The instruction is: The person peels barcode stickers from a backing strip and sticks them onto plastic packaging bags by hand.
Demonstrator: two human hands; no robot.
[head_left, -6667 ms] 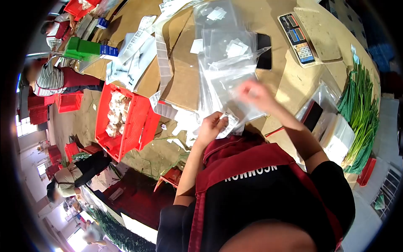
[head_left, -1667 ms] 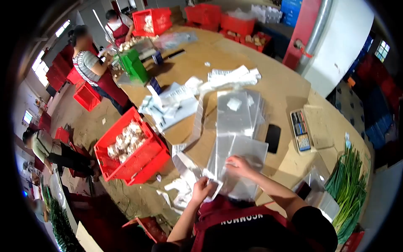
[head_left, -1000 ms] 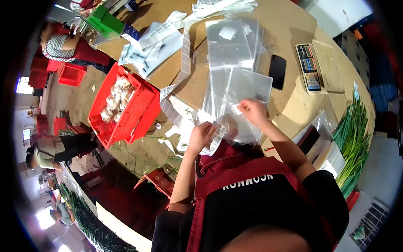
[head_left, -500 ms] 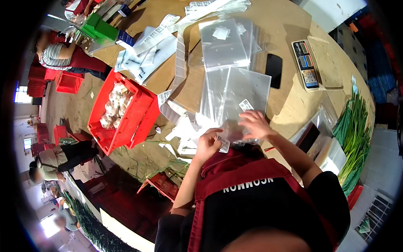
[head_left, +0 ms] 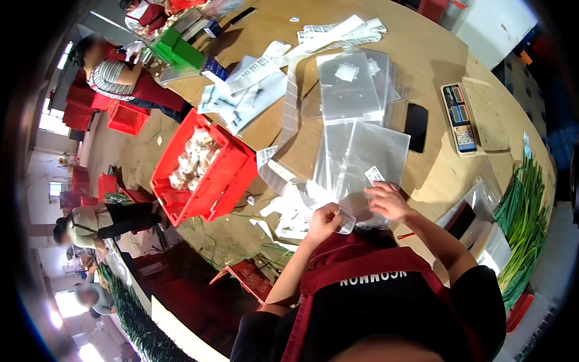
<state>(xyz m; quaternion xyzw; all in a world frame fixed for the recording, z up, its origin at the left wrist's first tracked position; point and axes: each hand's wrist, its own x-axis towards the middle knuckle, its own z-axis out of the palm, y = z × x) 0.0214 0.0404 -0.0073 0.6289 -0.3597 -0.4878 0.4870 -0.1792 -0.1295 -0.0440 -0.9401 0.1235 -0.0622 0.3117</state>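
My left hand pinches a small white printed label close to the apron, at the table's near edge. My right hand lies over the clear plastic bags, its fingers apart and holding nothing. Just beyond those fingertips another printed label sits on the top bag. Farther up, a second stack of clear bags carries small white square labels. A long strip of labels curls down the table to the left of the bags, ending near crumpled white backing paper.
A black phone and a weighing scale lie to the right, with leafy green stalks beyond. At left stand a red crate of bagged goods and a green box. Other people work farther left.
The whole view has shifted, so things appear lower and farther right. My right hand's fingers have drawn a little closer together. The left hand still pinches its label.
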